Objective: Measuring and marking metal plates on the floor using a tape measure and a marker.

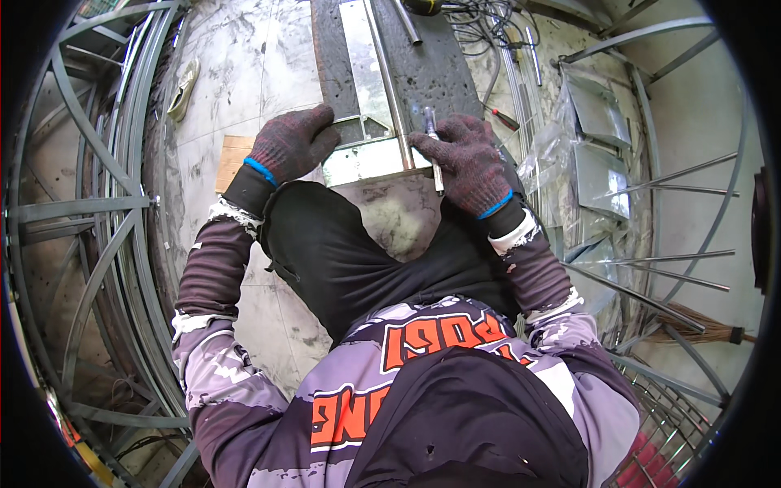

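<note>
My right hand (472, 167), in a dark knitted glove with a blue cuff, is closed around a slim pen-shaped tool (438, 177) with a clear bluish upper end. It is held nearly upright beside a shiny round metal tube (388, 69). My left hand (293, 145), gloved alike, hovers near the left end of a pale flat metal plate (364, 163), thumb and fingers apart with nothing visible between them. A small triangular metal frame (366, 128) lies just beyond that plate. Under these pieces is a dark, worn board (439, 69), with a long pale strip (361, 57) along it.
Grey metal frames (81, 207) stand at the left, near a shoe (185, 89). A cardboard piece (233, 159) lies by my left wrist. Cables (488, 28), a red-handled screwdriver (504, 119), plastic-wrapped panels (600, 179) and protruding rods (675, 276) are on the right.
</note>
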